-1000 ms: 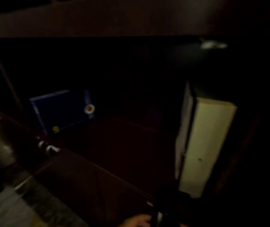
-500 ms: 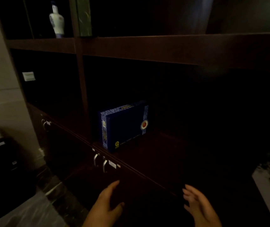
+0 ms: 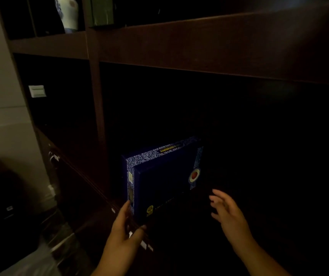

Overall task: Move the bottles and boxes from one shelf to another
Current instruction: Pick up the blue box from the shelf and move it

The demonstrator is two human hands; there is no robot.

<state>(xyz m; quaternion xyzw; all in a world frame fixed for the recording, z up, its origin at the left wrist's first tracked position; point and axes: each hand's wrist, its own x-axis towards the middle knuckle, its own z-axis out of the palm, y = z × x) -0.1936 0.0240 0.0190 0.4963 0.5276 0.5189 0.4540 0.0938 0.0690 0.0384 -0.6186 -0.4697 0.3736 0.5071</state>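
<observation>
I can't read any text here. The blue box carries a yellow strip on its top edge, a yellow mark at its lower front corner and a red round emblem, all too dim and blurred to make out.

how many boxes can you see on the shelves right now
2. A blue box stands upright on the lower shelf, at the left hand. A dark green box sits on the upper shelf beside a white vase. The dark recesses may hide more.
</observation>
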